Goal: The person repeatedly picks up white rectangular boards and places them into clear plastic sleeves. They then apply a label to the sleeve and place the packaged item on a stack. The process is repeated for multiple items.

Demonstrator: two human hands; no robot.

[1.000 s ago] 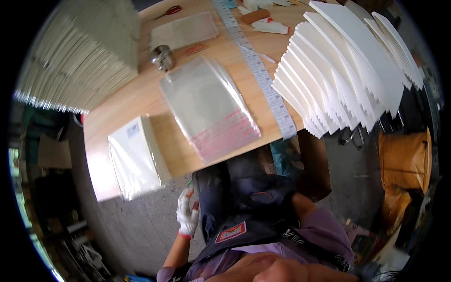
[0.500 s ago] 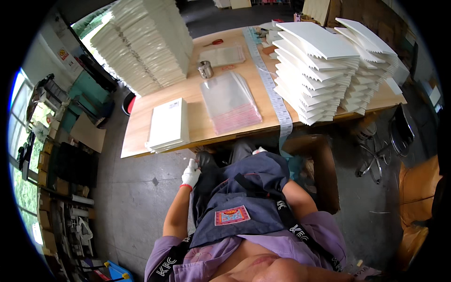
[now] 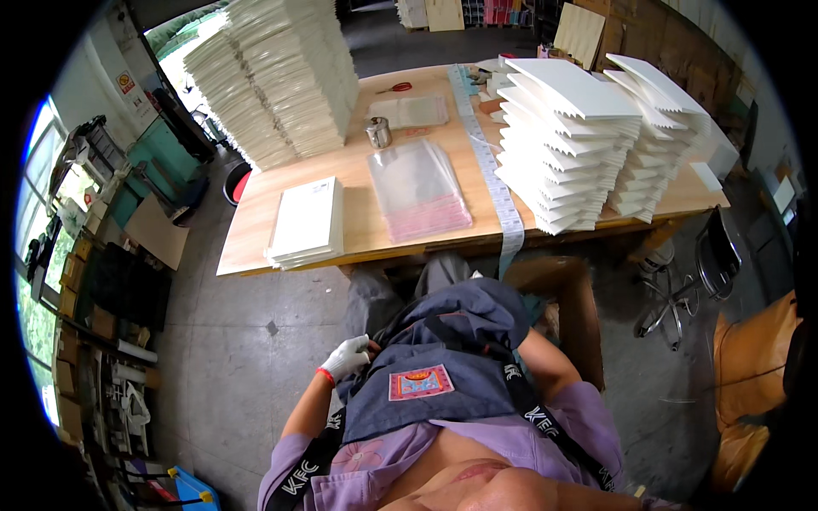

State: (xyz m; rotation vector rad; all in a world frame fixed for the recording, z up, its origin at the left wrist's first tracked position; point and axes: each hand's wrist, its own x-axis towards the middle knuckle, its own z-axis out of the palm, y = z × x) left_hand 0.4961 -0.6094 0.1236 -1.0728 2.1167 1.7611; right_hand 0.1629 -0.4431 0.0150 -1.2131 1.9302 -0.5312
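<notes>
Apron (image 3: 417, 351), just one, meets one gloved left hand (image 3: 348, 358).

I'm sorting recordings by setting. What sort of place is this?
Probably a small packing workshop: a pale wooden table carries a tall stack of flat, glossy off-white packs, fanned piles of thin white boards and flat clear plastic bags with pink edges.

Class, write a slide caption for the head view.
Gloved left hand by an apron, before a table bearing clear bags.

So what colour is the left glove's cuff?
The cuff is red, clearest in the head view.
</notes>
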